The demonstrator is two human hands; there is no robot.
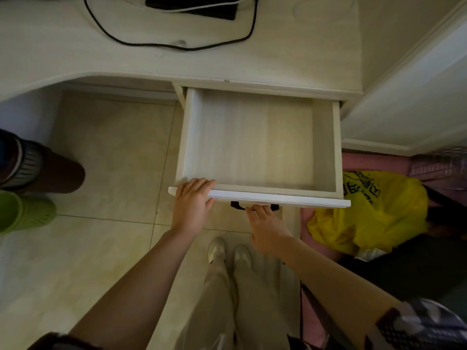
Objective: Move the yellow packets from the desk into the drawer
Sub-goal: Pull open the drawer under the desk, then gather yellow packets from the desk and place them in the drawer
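Pale matt wood-grain drawer (252, 145) and desk (126, 54); glossy floor tiles (106, 160); crinkled shiny yellow plastic bag (374, 213)

The drawer's dark metal handle (237, 205) is largely hidden beneath the white drawer front (278, 198), and the flat black device (192, 7) on the pale wooden tabletop (63, 46) is cropped by the top edge.
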